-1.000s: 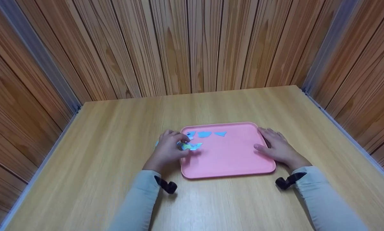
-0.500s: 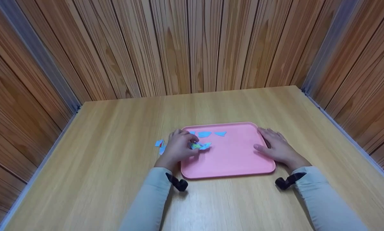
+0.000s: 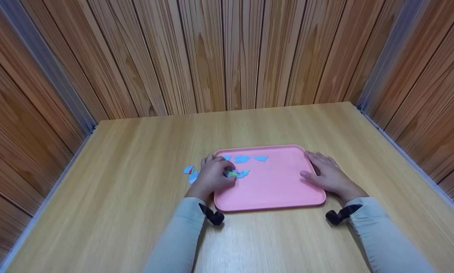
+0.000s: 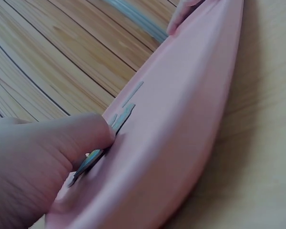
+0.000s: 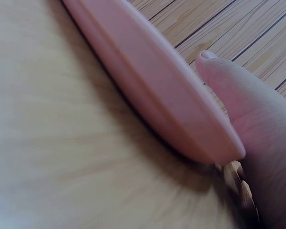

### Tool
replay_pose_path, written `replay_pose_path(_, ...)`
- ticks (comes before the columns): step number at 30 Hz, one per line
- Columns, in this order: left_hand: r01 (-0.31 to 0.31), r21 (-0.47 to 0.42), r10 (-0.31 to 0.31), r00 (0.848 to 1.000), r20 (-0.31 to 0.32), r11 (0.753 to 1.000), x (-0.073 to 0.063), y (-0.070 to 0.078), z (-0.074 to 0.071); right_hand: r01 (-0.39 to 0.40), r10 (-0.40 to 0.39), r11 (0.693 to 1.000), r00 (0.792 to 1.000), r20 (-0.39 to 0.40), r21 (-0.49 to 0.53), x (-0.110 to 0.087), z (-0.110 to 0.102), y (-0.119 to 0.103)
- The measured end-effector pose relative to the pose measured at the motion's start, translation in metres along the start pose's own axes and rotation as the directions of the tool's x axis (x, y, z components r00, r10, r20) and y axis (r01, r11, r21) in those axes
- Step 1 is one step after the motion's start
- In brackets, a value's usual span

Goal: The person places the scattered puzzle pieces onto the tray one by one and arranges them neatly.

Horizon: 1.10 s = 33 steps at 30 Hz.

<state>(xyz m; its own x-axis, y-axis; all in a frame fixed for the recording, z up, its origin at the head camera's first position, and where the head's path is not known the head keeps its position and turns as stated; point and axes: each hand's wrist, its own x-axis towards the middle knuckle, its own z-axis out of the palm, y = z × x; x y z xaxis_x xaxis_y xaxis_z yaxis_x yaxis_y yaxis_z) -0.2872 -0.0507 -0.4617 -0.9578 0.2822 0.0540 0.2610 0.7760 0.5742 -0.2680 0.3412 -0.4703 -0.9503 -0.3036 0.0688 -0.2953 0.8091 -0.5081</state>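
Observation:
My left hand (image 3: 213, 174) is low over the left part of a pink tray (image 3: 276, 189). Its thumb and fingers pinch a blue, green and yellow puzzle piece (image 3: 242, 173), which the left wrist view shows edge-on, close to the tray's surface; the fingers cover part of it. Along the tray's far side lie flat blue pieces, among them a middle piece (image 3: 242, 159) and a triangular piece (image 3: 261, 158). My right hand (image 3: 327, 174) holds the tray's right edge, thumb over the rim and fingers along the outside.
Left of the tray, on the wooden table (image 3: 136, 159), lie a blue piece with red (image 3: 188, 169) and a plain blue piece (image 3: 193, 177), near my left hand. Wood-panelled walls (image 3: 212, 57) stand behind the table and at both sides.
My left hand has moved right over the tray with the puzzle piece and come lower, uncovering the pieces on the table. The right hand and the tray stay in place.

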Motion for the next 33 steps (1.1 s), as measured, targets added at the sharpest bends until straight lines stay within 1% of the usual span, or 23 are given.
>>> replay_pose_path(4, 0.004, -0.050, -0.004, 1.000, -0.003, 0.999, 0.002, -0.002, 0.002, 0.005, -0.005, 1.000, 1.000, -0.004, -0.005, 0.000, 0.000, 0.001)
replay_pose_path(5, -0.006, -0.053, 0.006, 1.000, -0.005, 0.999, 0.002, -0.003, 0.002, 0.008, -0.008, 1.000, 1.000, -0.007, -0.009, 0.000, 0.000, 0.002)
replay_pose_path(8, -0.045, -0.036, 0.044, 0.999, -0.016, 0.998, 0.004, -0.004, 0.002, 0.018, -0.018, 1.000, 1.000, -0.018, -0.015, -0.001, -0.001, 0.002)
replay_pose_path(11, -0.048, -0.021, 0.048, 0.999, -0.024, 0.999, 0.005, -0.006, 0.001, 0.021, -0.022, 1.000, 1.000, -0.018, -0.020, -0.001, -0.001, 0.001)
replay_pose_path(15, 0.014, -0.055, -0.015, 1.000, -0.020, 0.998, 0.005, -0.005, 0.001, 0.007, -0.007, 1.000, 1.000, -0.001, -0.021, 0.000, -0.001, 0.000)
replay_pose_path(17, 0.022, -0.060, -0.023, 0.999, -0.022, 0.998, 0.004, -0.005, 0.001, -0.002, 0.002, 1.000, 1.000, 0.006, -0.023, 0.000, -0.001, -0.001)
replay_pose_path(18, 0.019, -0.061, -0.020, 0.999, -0.025, 0.998, 0.004, -0.005, 0.001, -0.002, 0.002, 1.000, 1.000, 0.007, -0.023, 0.000, -0.001, -0.001)
replay_pose_path(20, -0.011, -0.057, 0.009, 0.999, -0.038, 0.998, 0.003, -0.005, 0.000, -0.005, 0.005, 1.000, 1.000, 0.007, -0.023, 0.000, -0.001, -0.001)
replay_pose_path(22, -0.035, -0.067, 0.031, 0.997, -0.064, 0.997, 0.002, -0.006, -0.002, -0.004, 0.004, 1.000, 1.000, 0.005, -0.022, 0.000, -0.001, 0.000)
replay_pose_path(24, -0.044, -0.091, 0.035, 0.994, -0.100, 0.995, -0.001, -0.007, -0.005, 0.000, 0.000, 1.000, 1.000, 0.001, -0.022, 0.000, -0.001, 0.000)
replay_pose_path(26, -0.033, -0.125, 0.014, 0.988, -0.151, 0.992, -0.004, -0.012, -0.010, 0.007, -0.007, 1.000, 1.000, -0.005, -0.024, 0.000, 0.000, 0.000)
replay_pose_path(28, -0.023, -0.157, -0.009, 0.979, -0.205, 0.987, -0.008, -0.020, -0.016, 0.014, -0.014, 1.000, 1.000, -0.010, -0.026, 0.000, 0.000, 0.000)
replay_pose_path(30, -0.026, -0.160, -0.016, 0.966, -0.257, 0.987, -0.013, -0.032, -0.024, 0.013, -0.013, 1.000, 1.000, -0.012, -0.022, 0.000, 0.000, -0.001)
replay_pose_path(31, -0.018, -0.163, -0.027, 0.962, -0.272, 0.986, -0.017, -0.039, -0.028, 0.012, -0.012, 1.000, 1.000, -0.011, -0.019, 0.000, 0.000, 0.000)
replay_pose_path(33, -0.014, -0.146, -0.029, 0.956, -0.291, 0.989, -0.023, -0.055, -0.036, 0.008, -0.008, 1.000, 1.000, -0.008, -0.015, 0.000, 0.000, 0.000)
